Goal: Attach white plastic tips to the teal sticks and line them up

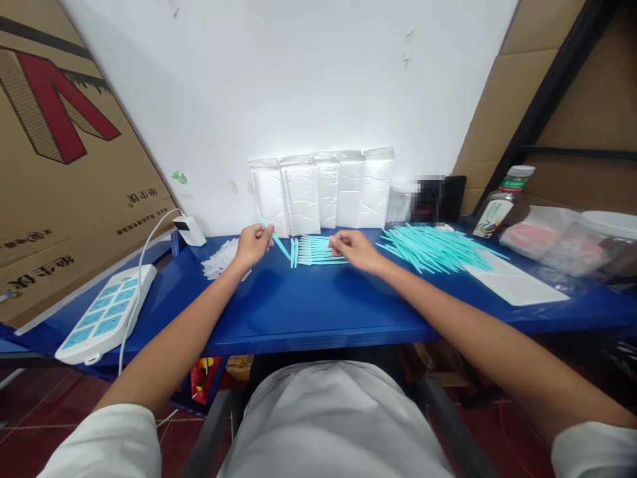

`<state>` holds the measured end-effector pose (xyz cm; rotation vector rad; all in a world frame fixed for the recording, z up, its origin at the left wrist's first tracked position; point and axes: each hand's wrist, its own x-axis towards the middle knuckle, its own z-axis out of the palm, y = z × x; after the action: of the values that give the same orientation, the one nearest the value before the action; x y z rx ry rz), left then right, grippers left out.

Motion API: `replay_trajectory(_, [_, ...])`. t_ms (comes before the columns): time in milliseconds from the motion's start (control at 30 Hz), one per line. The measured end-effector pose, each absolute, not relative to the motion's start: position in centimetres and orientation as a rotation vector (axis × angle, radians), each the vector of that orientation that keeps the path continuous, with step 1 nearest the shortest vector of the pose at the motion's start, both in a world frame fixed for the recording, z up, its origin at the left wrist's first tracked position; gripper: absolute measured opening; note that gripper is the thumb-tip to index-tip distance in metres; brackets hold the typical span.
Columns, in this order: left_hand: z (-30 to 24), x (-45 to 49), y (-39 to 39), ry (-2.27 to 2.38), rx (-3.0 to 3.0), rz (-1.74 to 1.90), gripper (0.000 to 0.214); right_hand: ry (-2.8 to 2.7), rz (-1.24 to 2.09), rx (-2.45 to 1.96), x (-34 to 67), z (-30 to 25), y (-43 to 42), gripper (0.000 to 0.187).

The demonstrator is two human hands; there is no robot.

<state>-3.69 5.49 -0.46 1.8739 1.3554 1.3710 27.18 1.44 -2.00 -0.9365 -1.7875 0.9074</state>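
Between the fingertips of my left hand [255, 245], a slim turquoise plastic stick [281, 245] is held at a slant above the blue table. Beside that hand lies a small heap of whitish translucent pieces [219, 259]. Two short turquoise sticks [294, 253] stand apart, left of a neat row of turquoise sticks with pale tips [318, 249]. My right hand [354, 249] is at the right end of this row, thumb and fingers closed together; whether a stick is between them I cannot tell. Further right spreads a large loose pile of turquoise sticks [432, 247].
Several white padded pouches [326, 192] lean on the wall behind the row. A power strip [104, 315] and a white plug-in device [190, 230] are at left. At right are a labelled bottle [500, 202], a white sheet [520, 282] and a clear jar [610, 245].
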Motion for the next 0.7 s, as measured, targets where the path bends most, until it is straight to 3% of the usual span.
replay_trajectory(367, [-2.7, -3.3, 7.4, 1.672, 2.227, 0.869, 0.053, -1.871, 0.695, -1.069, 28.4, -2.2, 2.5, 0.044])
replay_trajectory(700, [-1.8, -4.5, 6.7, 1.677, 2.329, 0.696, 0.052, -1.925, 0.520, -1.149, 28.8, -1.6, 2.1, 0.037])
